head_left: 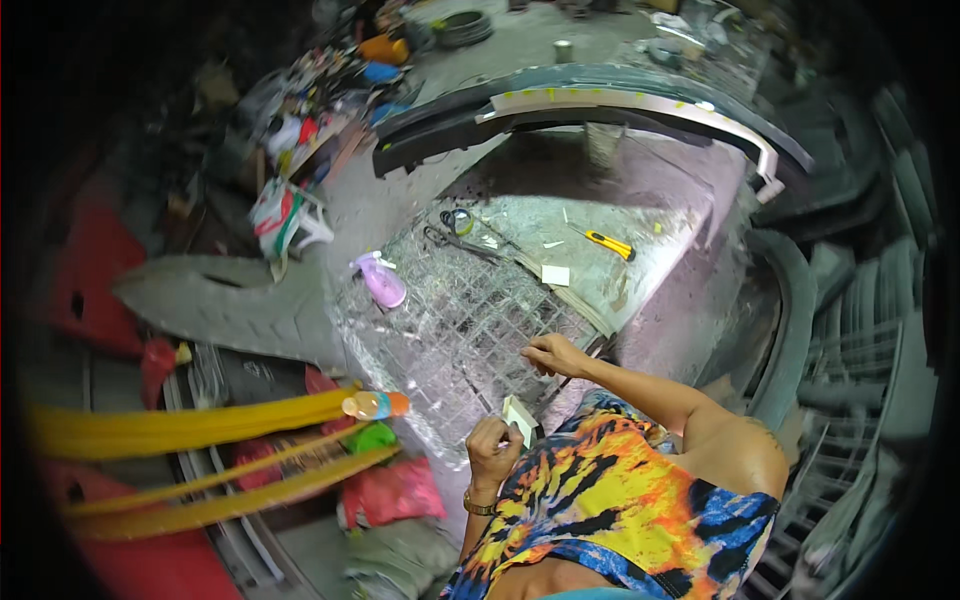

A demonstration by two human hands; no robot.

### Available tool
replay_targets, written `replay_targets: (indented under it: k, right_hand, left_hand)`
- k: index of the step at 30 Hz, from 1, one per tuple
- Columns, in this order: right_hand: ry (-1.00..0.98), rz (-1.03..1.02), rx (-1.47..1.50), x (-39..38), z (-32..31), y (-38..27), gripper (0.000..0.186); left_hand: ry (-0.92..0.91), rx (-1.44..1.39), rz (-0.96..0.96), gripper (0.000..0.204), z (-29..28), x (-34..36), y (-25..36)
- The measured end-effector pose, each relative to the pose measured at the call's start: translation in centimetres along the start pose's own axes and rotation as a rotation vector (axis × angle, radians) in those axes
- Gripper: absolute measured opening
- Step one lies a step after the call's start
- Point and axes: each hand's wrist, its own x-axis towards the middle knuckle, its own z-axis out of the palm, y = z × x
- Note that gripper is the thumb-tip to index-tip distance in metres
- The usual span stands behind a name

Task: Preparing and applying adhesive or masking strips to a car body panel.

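Note:
My left hand (pixel 492 450), with a metal band at the wrist, is closed at the near edge of a worktop (pixel 450 340) covered in crinkled film with a grid pattern. Its fingers grip a small cream-coloured pad (pixel 515 416) with a dark side. Farther right, my right hand (pixel 553 355) is held low over the worktop, its fingers curled together; whatever may be in them is hidden. A white square piece (pixel 555 275) lies beyond it. A yellow-handled utility knife (pixel 610 244) rests near the far right part of the worktop.
A purple spray bottle (pixel 380 281), a roll of tape (pixel 458 221) and dark cords lie on the worktop. Long bumper-like panels (pixel 600 98) span its far side. At left are a drink bottle (pixel 375 405), yellow strips (pixel 200 430) and a grey panel (pixel 230 305).

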Motion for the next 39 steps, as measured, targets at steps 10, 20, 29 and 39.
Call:
replay_targets:
  k: [10, 20, 29, 39]
  right_hand:
    - [0.480, -0.023, 0.211, -7.3, 12.8, -1.6, 0.021]
    - [0.727, -0.159, 0.424, -2.3, 5.9, -5.3, 0.021]
    - [0.552, -0.208, 0.798, 6.0, -3.2, -1.1, 0.017]
    - [1.096, -0.181, -0.404, 8.1, -13.6, 11.7, 0.017]
  left_hand:
    - [-0.043, -0.177, -0.051, 0.024, -4.0, 0.6, -7.2]
    - [-0.016, -0.279, -0.022, 0.023, 2.7, 11.1, -8.3]
    - [-0.051, -0.311, -0.181, 0.011, 9.1, 18.3, -9.9]
    - [0.189, -0.001, 0.010, 0.015, 14.5, 38.4, -18.0]
